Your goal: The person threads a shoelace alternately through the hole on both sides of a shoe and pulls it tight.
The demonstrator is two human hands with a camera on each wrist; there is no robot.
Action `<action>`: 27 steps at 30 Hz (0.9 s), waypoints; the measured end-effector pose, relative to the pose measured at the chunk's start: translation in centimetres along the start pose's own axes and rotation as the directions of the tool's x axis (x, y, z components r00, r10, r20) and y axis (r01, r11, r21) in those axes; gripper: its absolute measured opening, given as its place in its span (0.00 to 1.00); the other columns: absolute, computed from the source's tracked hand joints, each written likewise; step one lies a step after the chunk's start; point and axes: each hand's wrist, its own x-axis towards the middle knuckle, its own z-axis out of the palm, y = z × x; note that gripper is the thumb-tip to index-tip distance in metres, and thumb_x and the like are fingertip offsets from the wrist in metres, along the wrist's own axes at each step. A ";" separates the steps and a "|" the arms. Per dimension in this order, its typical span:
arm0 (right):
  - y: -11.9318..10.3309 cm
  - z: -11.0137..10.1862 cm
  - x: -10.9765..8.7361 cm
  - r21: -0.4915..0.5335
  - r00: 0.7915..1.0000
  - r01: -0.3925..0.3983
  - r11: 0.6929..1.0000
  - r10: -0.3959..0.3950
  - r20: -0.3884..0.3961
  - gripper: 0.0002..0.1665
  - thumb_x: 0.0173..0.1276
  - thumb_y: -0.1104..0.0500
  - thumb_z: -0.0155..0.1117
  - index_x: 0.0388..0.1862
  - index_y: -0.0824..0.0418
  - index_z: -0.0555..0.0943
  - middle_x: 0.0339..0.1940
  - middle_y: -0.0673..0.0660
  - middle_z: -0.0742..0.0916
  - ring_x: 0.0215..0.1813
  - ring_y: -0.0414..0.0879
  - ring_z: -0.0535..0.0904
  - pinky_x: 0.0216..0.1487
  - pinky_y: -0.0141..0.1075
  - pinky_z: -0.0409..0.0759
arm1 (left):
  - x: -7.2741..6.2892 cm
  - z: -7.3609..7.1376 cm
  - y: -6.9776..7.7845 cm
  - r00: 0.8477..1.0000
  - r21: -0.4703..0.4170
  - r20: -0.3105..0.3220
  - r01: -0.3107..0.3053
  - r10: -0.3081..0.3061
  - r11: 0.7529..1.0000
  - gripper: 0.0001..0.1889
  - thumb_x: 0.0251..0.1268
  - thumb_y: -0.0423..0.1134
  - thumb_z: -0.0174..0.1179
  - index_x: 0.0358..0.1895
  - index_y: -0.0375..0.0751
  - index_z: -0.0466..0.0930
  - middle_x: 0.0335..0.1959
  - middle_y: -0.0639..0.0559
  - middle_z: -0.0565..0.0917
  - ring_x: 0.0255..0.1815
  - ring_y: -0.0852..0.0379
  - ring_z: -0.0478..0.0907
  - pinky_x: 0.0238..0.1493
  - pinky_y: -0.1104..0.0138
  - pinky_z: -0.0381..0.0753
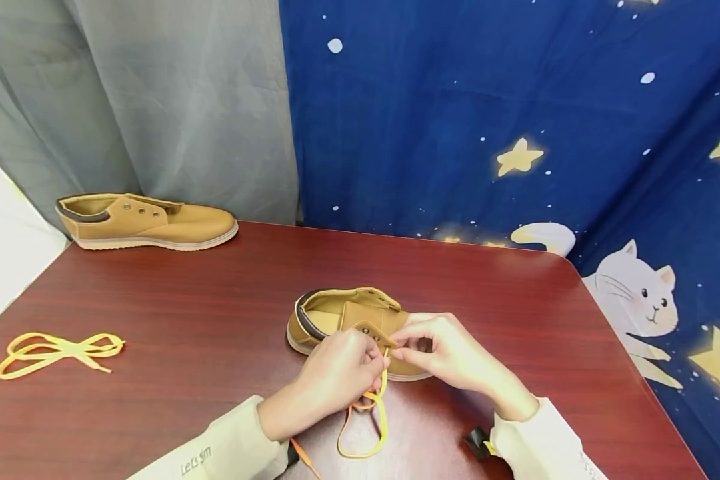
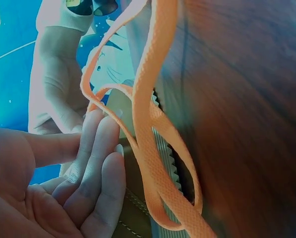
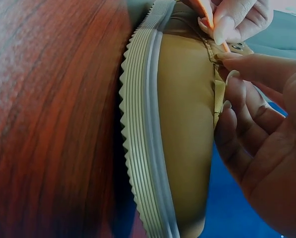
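Observation:
A tan shoe [image 1: 312, 337] sits on the table, toe to the right, its eyelet flaps spread apart. My left hand [image 1: 342, 370] pinches a yellow-orange shoelace [image 1: 384, 427] between thumb and finger, close to the front eyelet of the near flap. The lace's loops hang down in front of the shoe and fill much of the left wrist view [image 2: 152, 109]. With thumb and fingers, my right hand [image 1: 456, 353] grips the corner of that eyelet flap [image 3: 219, 55]. In the right wrist view, the lace end reaches the flap between both hands; whether it is inside the eyelet is hidden.
A second tan shoe [image 1: 156, 227], without a lace, stands at the table's back left. Another yellow shoelace [image 1: 60, 353], folded in a bow-like bundle, lies at the left. Grey and blue curtains [image 1: 396, 120] hang behind the red-brown table [image 1: 216, 300].

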 end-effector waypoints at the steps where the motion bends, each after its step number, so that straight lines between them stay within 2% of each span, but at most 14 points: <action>1: -0.1 0.0 0.1 -0.002 1.000 0.000 1.000 0.000 0.003 0.09 0.62 0.64 0.74 0.40 0.53 0.90 0.33 0.44 0.88 0.32 0.29 0.80 0.33 0.29 0.81 | 0.0 -0.1 0.0 1.000 -0.004 0.000 -0.002 0.002 1.000 0.14 0.64 0.36 0.59 0.19 0.52 0.80 0.11 0.65 0.80 0.11 0.68 0.70 0.18 0.71 0.69; 8: -0.1 -0.1 0.1 0.010 1.000 0.003 1.000 -0.003 0.026 0.09 0.63 0.64 0.73 0.41 0.52 0.90 0.34 0.44 0.88 0.32 0.30 0.80 0.33 0.29 0.81 | 0.1 -0.4 -0.2 0.999 -0.011 -0.031 -0.029 0.029 1.000 0.12 0.62 0.34 0.58 0.21 0.52 0.81 0.12 0.66 0.80 0.12 0.70 0.71 0.18 0.73 0.69; 13: 0.3 -0.2 0.1 0.045 0.998 0.009 0.999 -0.012 0.055 0.07 0.70 0.62 0.66 0.40 0.51 0.88 0.32 0.45 0.87 0.31 0.31 0.78 0.31 0.29 0.79 | 0.1 -0.1 -0.2 0.998 0.021 -0.054 -0.015 0.016 1.000 0.12 0.63 0.36 0.59 0.22 0.53 0.82 0.12 0.69 0.80 0.13 0.71 0.72 0.22 0.73 0.71; 16: 0.4 -0.2 0.2 0.077 0.997 -0.053 0.996 0.049 0.053 0.10 0.75 0.59 0.61 0.34 0.50 0.86 0.26 0.45 0.85 0.28 0.33 0.77 0.31 0.30 0.76 | 0.1 0.1 -0.2 0.996 0.074 -0.079 -0.023 0.029 0.997 0.12 0.64 0.38 0.60 0.22 0.55 0.82 0.11 0.71 0.78 0.14 0.72 0.71 0.24 0.72 0.72; 19: 0.5 0.1 0.4 0.136 0.986 -0.164 0.977 0.157 0.062 0.14 0.77 0.55 0.59 0.31 0.52 0.85 0.20 0.48 0.83 0.26 0.35 0.78 0.31 0.29 0.75 | 0.0 0.2 -0.3 0.991 0.133 -0.121 -0.038 0.054 0.990 0.11 0.63 0.40 0.61 0.22 0.56 0.82 0.10 0.73 0.77 0.15 0.73 0.69 0.24 0.72 0.71; 23: 0.3 0.4 0.6 0.241 0.956 -0.294 0.925 0.279 0.096 0.11 0.75 0.56 0.61 0.40 0.60 0.88 0.27 0.55 0.87 0.26 0.36 0.80 0.31 0.28 0.78 | 0.0 0.2 -0.4 0.981 0.191 -0.174 -0.051 0.085 0.980 0.10 0.61 0.39 0.62 0.22 0.55 0.83 0.10 0.73 0.76 0.15 0.73 0.68 0.22 0.72 0.69; 25: 0.3 0.4 0.6 0.268 0.948 -0.317 0.910 0.298 0.111 0.12 0.75 0.57 0.62 0.45 0.63 0.88 0.32 0.58 0.88 0.27 0.36 0.81 0.33 0.30 0.81 | 0.1 0.2 -0.4 0.978 0.209 -0.185 -0.053 0.093 0.977 0.09 0.61 0.39 0.63 0.23 0.55 0.83 0.11 0.72 0.77 0.15 0.72 0.68 0.21 0.72 0.68; 27: 0.4 0.5 0.7 0.273 0.949 -0.314 0.909 0.292 0.121 0.12 0.74 0.57 0.63 0.45 0.64 0.88 0.34 0.59 0.89 0.28 0.36 0.81 0.33 0.31 0.82 | 0.1 0.2 -0.4 0.975 0.236 -0.195 -0.054 0.102 0.970 0.09 0.61 0.40 0.64 0.23 0.55 0.84 0.11 0.71 0.77 0.16 0.72 0.68 0.21 0.71 0.68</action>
